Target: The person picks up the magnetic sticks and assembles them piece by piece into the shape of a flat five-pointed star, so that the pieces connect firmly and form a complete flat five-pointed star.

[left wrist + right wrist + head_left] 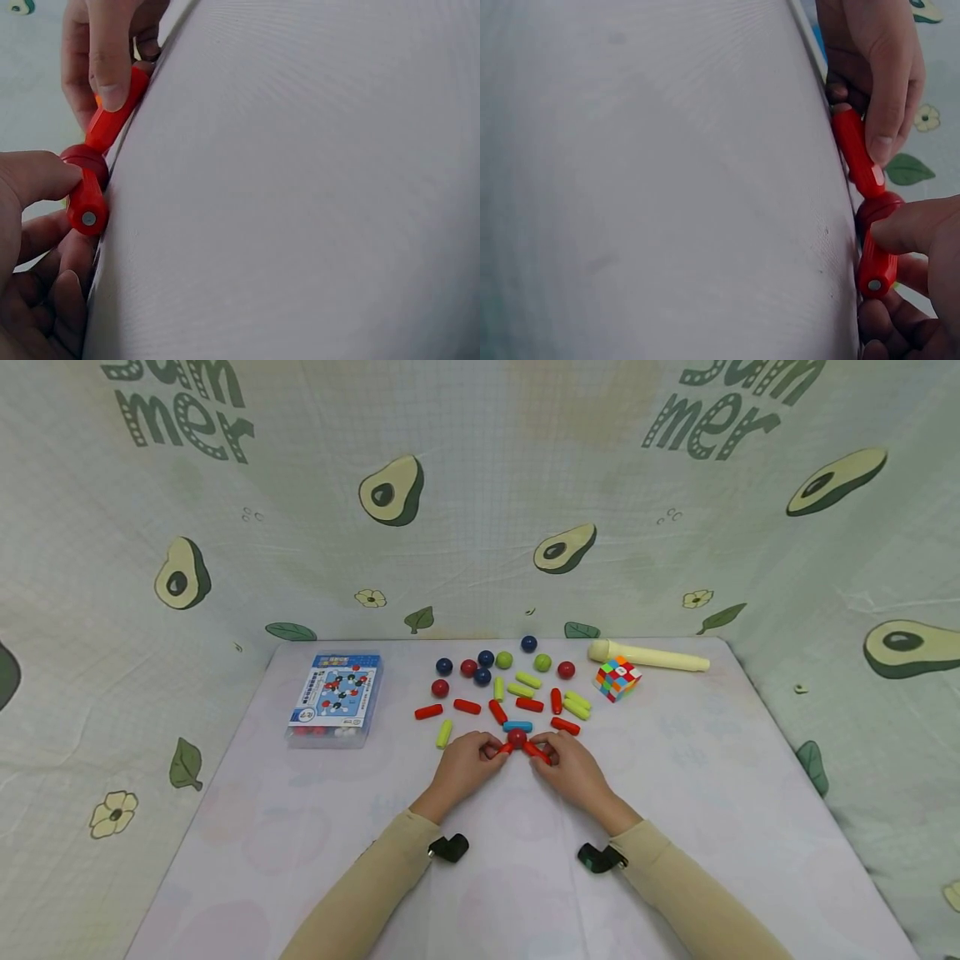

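Note:
A dark red ball [517, 738] sits low on the table between both hands, a short red rod meeting it on each side. My left hand [467, 766] pinches the left red rod [88, 206] between thumb and fingers; a silvery disc shows at its end. The right red rod [876, 262] is pinched by my right hand [574, 768], its outer end showing a similar disc. Together the rods and ball form a shallow V. Just behind the ball lies a blue rod [517, 726].
Behind the hands lie scattered red rods [467, 706], yellow-green rods [528, 679], and several dark blue [444, 667], red and green balls [542, 662]. At back right are a puzzle cube [617, 679] and a pale yellow stick [660, 657]. A plastic box [335, 700] lies left.

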Available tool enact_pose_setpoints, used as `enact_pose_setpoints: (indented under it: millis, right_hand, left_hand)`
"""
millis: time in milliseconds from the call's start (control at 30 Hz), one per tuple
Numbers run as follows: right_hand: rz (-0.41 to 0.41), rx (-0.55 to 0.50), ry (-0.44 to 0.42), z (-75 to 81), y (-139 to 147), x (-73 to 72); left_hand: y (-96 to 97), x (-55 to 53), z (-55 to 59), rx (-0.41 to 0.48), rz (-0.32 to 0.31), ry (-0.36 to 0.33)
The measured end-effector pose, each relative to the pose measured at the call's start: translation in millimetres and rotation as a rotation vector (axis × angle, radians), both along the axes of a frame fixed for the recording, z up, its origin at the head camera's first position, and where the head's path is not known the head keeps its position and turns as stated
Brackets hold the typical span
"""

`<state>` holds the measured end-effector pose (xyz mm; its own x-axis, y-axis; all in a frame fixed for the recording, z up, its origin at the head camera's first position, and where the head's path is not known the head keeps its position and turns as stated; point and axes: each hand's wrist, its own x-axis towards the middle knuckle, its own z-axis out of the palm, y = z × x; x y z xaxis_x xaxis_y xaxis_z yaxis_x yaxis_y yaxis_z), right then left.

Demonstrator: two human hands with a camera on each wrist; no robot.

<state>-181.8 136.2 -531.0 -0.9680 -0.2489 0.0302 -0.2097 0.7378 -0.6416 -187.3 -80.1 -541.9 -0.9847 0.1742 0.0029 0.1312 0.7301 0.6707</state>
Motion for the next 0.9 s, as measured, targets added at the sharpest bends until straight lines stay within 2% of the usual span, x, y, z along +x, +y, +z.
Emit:
enact_pose_setpoints:
  millis: [233, 400, 700, 900]
  right_hand:
    - [-0.001, -0.023, 0.005, 0.8, 4, -3.1]
    - [-0.032, -0.066, 0.011, 8.7, 11, -13.8]
    - [-0.148, -0.083, 0.048, 21.8, 33, -61.3]
    - [-0.164, -0.014, 0.035, 25.0, 41, -90.4]
  left_hand:
    - [0.7, 1.0, 0.6, -0.007, 0.006, -0.023]
    - [0.8, 1.3, 2.0, -0.006, 0.003, -0.034]
    - [-1.2, -1.5, 3.1, 0.020, -0.016, -0.082]
    - [-2.4, -2.2, 5.8, 0.051, -0.008, -0.122]
